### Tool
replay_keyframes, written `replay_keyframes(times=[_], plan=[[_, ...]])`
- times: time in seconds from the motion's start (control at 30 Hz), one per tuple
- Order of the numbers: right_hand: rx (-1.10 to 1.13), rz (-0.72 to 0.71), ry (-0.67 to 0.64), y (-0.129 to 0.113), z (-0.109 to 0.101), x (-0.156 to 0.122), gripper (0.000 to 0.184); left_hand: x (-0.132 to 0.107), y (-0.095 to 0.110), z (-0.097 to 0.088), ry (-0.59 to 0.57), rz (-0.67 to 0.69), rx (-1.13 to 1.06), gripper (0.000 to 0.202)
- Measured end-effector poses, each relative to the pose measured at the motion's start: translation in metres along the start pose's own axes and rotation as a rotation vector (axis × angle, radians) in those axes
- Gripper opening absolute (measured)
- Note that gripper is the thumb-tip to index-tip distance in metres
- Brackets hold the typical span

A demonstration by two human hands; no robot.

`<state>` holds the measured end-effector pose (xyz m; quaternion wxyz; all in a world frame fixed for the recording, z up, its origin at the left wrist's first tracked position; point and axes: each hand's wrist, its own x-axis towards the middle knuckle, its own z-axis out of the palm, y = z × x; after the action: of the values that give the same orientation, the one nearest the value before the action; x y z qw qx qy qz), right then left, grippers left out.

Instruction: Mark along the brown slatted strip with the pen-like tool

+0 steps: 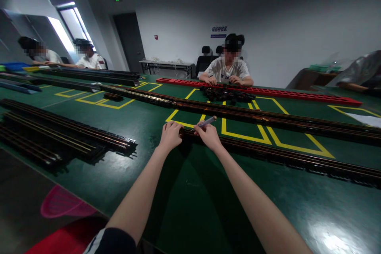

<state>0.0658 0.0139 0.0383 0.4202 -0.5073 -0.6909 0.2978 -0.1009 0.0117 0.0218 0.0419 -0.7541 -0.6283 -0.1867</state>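
overall, one dim room: pale wall (285, 35), grey door (129, 35), side table (169, 62) with white cords, black chairs (205, 63) behind the person opposite.

table (297, 202): one, long, green, glossy, with glare at the lower right; marked in yellow lines (244, 137) forming boxes.

far rail (238, 113): dark with coppery streaks, crossing the table beyond the hands to the right edge of view.

near rail (282, 154): similar; left end at the hands, rest running off to the right. the piece being worked on.

red strip (297, 93): slotted, along the far side.

rails (59, 131): several, side by side, on the table at left, well apart from the hands.

person (226, 67): one opposite, hands near a heap of dark parts (226, 93); two more people seated far left.

basket (64, 202): pink, below the table edge.

left hand (172, 135): fingers bent, tips at the near rail's left end; how tightly it grips, cannot tell.

right hand (210, 137): just beside it, pinching the tool.

tool (208, 121): slim, pen-like, slanted, lower end toward the left fingertips; tip too small to make out.

step, as judged: fine handwork at the rail's end. next move, as judged, calls for a steady left hand and careful aim of the tip.
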Motion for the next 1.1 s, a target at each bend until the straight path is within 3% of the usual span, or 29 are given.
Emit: replay_keyframes(times=[0.23,0.6,0.87,1.0,1.1], plan=[[-0.068,-0.126,0.056,0.005,-0.006,-0.004,0.019,-0.004,0.002,0.009,0.033,0.128,-0.008,0.042],[-0.154,-0.134,0.068,0.020,-0.020,-0.007,0.025,0.004,0.009,0.017,-0.016,0.182,-0.063,0.042],[-0.137,-0.118,0.051,0.021,-0.026,-0.013,0.019,0.009,0.020,0.022,0.073,0.012,-0.252,0.040],[-0.127,-0.113,0.071,0.019,-0.027,-0.015,0.021,0.012,0.032,0.026,0.142,-0.115,-0.240,0.037],[-0.115,-0.109,0.069,0.018,-0.029,-0.016,0.020,0.012,0.036,0.030,0.196,-0.134,-0.169,0.034]])
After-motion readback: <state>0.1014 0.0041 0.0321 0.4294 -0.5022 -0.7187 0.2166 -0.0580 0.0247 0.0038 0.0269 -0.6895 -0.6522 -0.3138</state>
